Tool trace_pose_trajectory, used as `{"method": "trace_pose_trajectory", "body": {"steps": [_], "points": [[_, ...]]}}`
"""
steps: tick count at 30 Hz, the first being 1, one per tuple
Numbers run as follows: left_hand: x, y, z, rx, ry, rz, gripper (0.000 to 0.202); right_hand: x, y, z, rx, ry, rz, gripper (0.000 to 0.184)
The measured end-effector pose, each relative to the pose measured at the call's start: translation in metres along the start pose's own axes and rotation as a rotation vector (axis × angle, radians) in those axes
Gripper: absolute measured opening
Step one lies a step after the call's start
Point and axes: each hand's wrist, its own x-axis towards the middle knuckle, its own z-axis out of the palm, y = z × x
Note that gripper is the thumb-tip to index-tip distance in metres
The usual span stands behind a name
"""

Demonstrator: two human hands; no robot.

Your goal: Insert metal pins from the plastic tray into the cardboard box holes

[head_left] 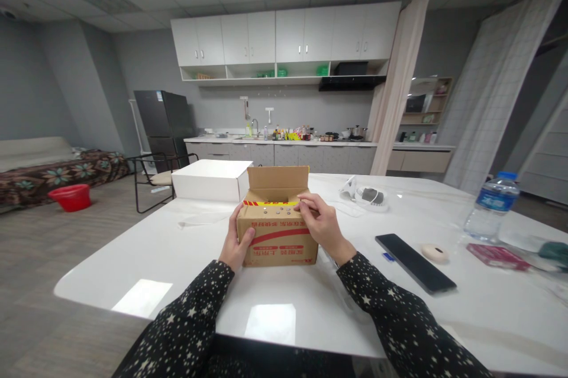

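A brown cardboard box [280,245] with red print stands on the white table in front of me, its back flap raised. Several small, shiny round pieces [278,212] lie on its top near a yellow and red strip of tape [270,203]. My left hand [236,241] grips the box's left side, thumb on the front face. At the top right edge, my right hand [322,221] has its thumb and fingers pinched together close to the small pieces. Whatever sits between those fingertips is too small to make out.
A white box [210,180] sits behind on the left. Right of me are a black phone [415,262], a beige round case [435,252], a dark pink packet [497,256] and a water bottle [491,206]. A white roll-like object [371,197] lies farther back.
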Motion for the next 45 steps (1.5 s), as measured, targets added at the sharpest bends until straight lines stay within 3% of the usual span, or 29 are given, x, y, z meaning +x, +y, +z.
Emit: {"method": "trace_pose_trajectory", "body": {"steps": [8, 16, 25, 32, 45], "points": [[-0.0007, 0.0043, 0.0017, -0.014, 0.006, -0.022, 0.078, 0.0002, -0.0003, 0.0022, 0.021, 0.061, 0.071, 0.015], [-0.0004, -0.0001, 0.001, -0.007, 0.015, -0.008, 0.079, -0.0001, -0.0008, -0.0019, -0.076, -0.021, -0.074, 0.015], [-0.0014, 0.0044, 0.002, -0.012, 0.021, -0.012, 0.078, 0.0003, 0.0018, 0.0025, 0.047, 0.071, 0.09, 0.016], [-0.0003, 0.0014, 0.0013, -0.018, 0.007, -0.018, 0.078, -0.0029, 0.0055, -0.0003, -0.094, 0.0, -0.069, 0.012], [-0.0003, -0.0023, 0.0009, -0.009, 0.019, -0.02, 0.079, -0.0056, 0.0025, 0.0001, -0.132, 0.032, -0.103, 0.018]]}}
